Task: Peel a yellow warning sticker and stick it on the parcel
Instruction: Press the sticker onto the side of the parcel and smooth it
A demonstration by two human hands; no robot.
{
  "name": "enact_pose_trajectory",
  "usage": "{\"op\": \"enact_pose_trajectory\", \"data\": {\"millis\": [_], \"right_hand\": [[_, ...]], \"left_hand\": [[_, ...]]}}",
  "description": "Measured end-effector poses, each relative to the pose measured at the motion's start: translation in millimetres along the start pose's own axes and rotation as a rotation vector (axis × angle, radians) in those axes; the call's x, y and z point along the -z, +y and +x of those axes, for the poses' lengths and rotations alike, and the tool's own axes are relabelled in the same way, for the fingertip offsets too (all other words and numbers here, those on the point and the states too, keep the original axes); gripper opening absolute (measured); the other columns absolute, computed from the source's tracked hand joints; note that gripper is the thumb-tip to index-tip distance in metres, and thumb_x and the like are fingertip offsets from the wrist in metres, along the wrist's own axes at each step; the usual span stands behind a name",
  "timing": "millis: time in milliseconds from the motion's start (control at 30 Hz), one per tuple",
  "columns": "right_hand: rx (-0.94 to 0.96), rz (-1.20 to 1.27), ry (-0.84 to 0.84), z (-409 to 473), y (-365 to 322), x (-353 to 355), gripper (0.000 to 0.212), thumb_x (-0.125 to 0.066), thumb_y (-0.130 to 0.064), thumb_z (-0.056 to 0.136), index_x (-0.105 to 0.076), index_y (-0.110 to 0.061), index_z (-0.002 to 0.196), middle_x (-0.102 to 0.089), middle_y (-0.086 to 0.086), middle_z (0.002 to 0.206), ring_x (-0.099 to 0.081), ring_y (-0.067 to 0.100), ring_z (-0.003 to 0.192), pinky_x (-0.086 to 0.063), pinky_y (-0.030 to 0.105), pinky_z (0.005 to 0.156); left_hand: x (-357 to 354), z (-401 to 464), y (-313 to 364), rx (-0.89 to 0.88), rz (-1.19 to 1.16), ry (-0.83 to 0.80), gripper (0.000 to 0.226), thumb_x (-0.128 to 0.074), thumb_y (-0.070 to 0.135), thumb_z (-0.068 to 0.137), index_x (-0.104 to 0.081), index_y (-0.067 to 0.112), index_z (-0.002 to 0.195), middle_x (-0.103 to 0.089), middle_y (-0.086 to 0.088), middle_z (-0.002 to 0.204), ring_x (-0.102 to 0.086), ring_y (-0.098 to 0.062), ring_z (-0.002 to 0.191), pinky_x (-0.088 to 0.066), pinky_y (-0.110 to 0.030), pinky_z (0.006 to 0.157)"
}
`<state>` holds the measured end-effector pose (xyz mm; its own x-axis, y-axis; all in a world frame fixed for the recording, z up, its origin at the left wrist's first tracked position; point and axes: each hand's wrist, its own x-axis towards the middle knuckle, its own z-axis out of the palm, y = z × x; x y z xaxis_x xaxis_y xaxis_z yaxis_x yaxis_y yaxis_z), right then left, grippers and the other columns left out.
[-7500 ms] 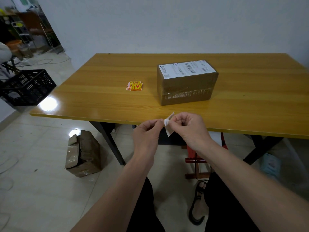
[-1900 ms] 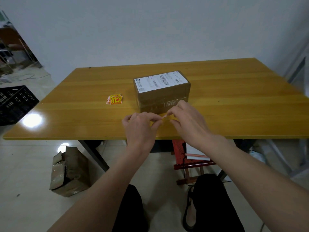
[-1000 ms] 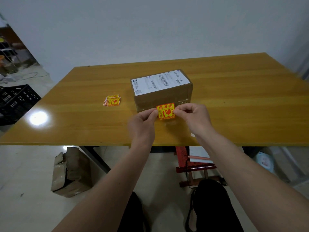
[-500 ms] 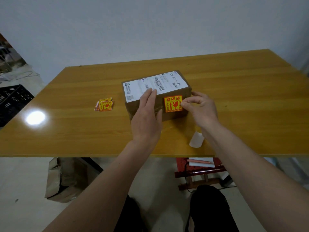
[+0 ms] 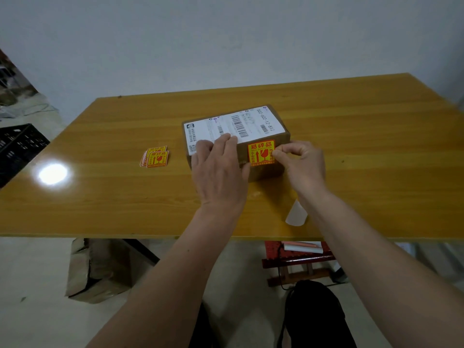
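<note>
yellow warning sticker [image 5: 261, 152] sits on the near side face of the parcel [image 5: 266, 172]

glossy orange wood-grain table [image 5: 100, 197] with a glare spot, rectangular brown cardboard parcel near the middle, white barcode label [image 5: 251, 121] flat across its top. left hand [image 5: 218, 177] lies open, flat on the box's near-left edge, gripping nothing. right hand [image 5: 301, 164] has fingertips pinched together at the square sticker's right edge. curled white backing paper [image 5: 296, 214] lies by the right wrist, small stack of spare stickers [image 5: 155, 156] left of the box.
</note>
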<state>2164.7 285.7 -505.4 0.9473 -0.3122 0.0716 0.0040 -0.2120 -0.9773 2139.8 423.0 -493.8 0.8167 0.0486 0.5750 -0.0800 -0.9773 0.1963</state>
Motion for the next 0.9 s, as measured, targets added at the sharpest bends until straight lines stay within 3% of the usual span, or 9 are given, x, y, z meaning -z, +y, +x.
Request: {"op": "enact_pose_trajectory", "data": {"millis": [100, 200, 367, 533, 667, 800, 900], "right_hand": [[0.009, -0.02, 0.024, 0.5, 2.7, -3.5, 0.012, -0.072, -0.019, 0.08, -0.069, -0.027, 0.072, -0.06, 0.004, 0.122, -0.054, 0.02, 0.117, -0.045, 0.041, 0.101], [0.019, -0.023, 0.043, 0.4, 3.3, -4.7, 0.014, -0.071, -0.018, 0.08, -0.067, -0.027, 0.071, -0.059, 0.005, 0.122, -0.053, 0.021, 0.118, -0.044, 0.039, 0.101], [0.026, -0.026, 0.06, -0.8, 2.5, -6.4, 0.015, -0.071, -0.018, 0.081, -0.066, -0.028, 0.07, -0.058, 0.005, 0.121, -0.053, 0.02, 0.118, -0.044, 0.037, 0.1], [0.029, -0.061, 0.058, -2.8, 2.9, -8.2, 0.003, -0.069, -0.02, 0.083, -0.069, -0.02, 0.08, -0.05, -0.002, 0.115, -0.046, 0.017, 0.122, -0.039, 0.033, 0.104], [0.029, -0.092, 0.066, -2.2, 3.1, -9.9, 0.008, -0.068, -0.021, 0.083, -0.073, -0.015, 0.086, -0.046, -0.006, 0.112, -0.045, 0.016, 0.123, -0.038, 0.035, 0.106], [0.04, -0.113, 0.089, -2.7, 2.3, -9.6, 0.008, -0.071, -0.022, 0.081, -0.073, -0.015, 0.085, -0.051, -0.004, 0.114, -0.047, 0.014, 0.12, -0.037, 0.026, 0.097], [0.038, -0.103, 0.118, -4.4, 3.3, -10.6, 0.01, -0.076, -0.022, 0.076, -0.073, -0.018, 0.085, -0.059, 0.001, 0.118, -0.053, 0.014, 0.115, -0.044, 0.029, 0.097]], "left_hand": [[-3.9, 1.1, 1.8, -0.002, 0.022, 0.058, 0.057, -0.079, 0.039, 0.065, -0.06, 0.012, 0.112, -0.065, -0.005, 0.118, -0.051, -0.029, 0.108, -0.042, -0.041, 0.087], [-8.9, 2.7, 2.5, -0.011, -0.031, 0.078, 0.058, -0.08, 0.039, 0.065, -0.059, 0.008, 0.109, -0.065, -0.009, 0.114, -0.053, -0.029, 0.113, -0.042, -0.041, 0.096], [-13.9, 3.8, 2.9, -0.031, -0.115, 0.13, 0.055, -0.083, 0.032, 0.062, -0.058, 0.005, 0.102, -0.065, -0.012, 0.101, -0.059, -0.029, 0.103, -0.048, -0.042, 0.094], [-18.6, 6.4, 5.0, 0.024, -0.101, 0.127, 0.051, -0.082, 0.034, 0.064, -0.057, 0.009, 0.1, -0.063, -0.009, 0.102, -0.056, -0.028, 0.106, -0.045, -0.04, 0.094], [-20.6, 6.6, 5.0, 0.034, -0.086, 0.133, 0.051, -0.083, 0.033, 0.062, -0.056, 0.011, 0.099, -0.063, -0.009, 0.103, -0.056, -0.028, 0.106, -0.045, -0.04, 0.094], [-20.4, 6.0, 3.4, 0.011, -0.079, 0.136, 0.055, -0.086, 0.031, 0.058, -0.056, 0.01, 0.1, -0.063, -0.01, 0.103, -0.056, -0.029, 0.106, -0.045, -0.041, 0.095], [-20.7, 5.3, 2.9, -0.002, -0.079, 0.133, 0.058, -0.086, 0.031, 0.057, -0.056, 0.009, 0.101, -0.062, -0.01, 0.103, -0.056, -0.029, 0.106, -0.045, -0.041, 0.096]]}}
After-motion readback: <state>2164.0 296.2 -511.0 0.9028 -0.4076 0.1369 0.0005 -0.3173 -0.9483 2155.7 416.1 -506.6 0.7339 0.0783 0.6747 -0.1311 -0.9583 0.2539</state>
